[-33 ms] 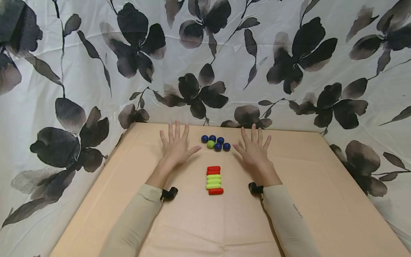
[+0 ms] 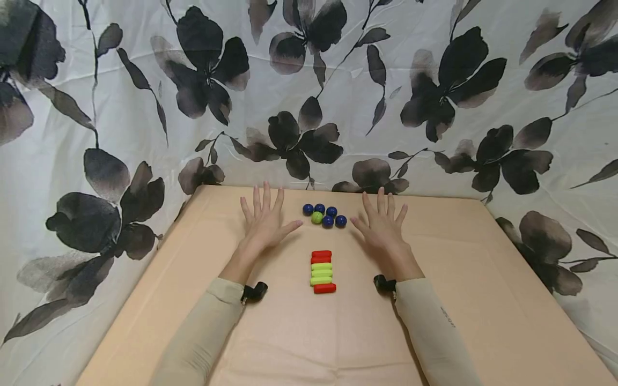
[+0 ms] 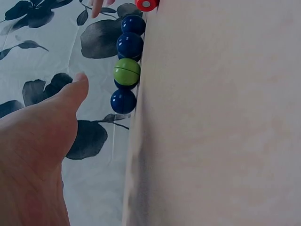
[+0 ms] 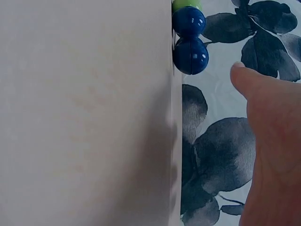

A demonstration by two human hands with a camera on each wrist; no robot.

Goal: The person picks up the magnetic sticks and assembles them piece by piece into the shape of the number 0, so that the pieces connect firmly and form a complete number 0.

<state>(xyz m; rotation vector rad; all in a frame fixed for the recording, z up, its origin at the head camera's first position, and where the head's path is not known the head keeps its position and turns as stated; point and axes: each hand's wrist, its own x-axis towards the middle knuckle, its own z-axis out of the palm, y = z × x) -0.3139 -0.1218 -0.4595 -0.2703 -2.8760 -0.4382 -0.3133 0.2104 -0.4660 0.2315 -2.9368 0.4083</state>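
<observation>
Several glossy dark blue balls (image 2: 340,221) and one green ball (image 2: 316,217) lie in a small cluster toward the table's far edge. To the left of them my left hand (image 2: 263,224) is spread with straight fingers, its thumb pointing at the cluster. My right hand (image 2: 384,225) is spread likewise on the other side, thumb toward the nearest blue ball. Neither hand touches a ball. Nearer to me, red sticks (image 2: 325,288) and yellow-green sticks (image 2: 321,273) lie in a column. The left wrist view shows the green ball (image 3: 127,71) among blue ones, beyond the thumb.
The tan table (image 2: 483,300) spreads out on both sides of the arms. Behind it hangs a white cloth (image 2: 367,107) with dark flowers. A small black camera (image 2: 255,291) sits on the left wrist and another black camera (image 2: 384,284) on the right.
</observation>
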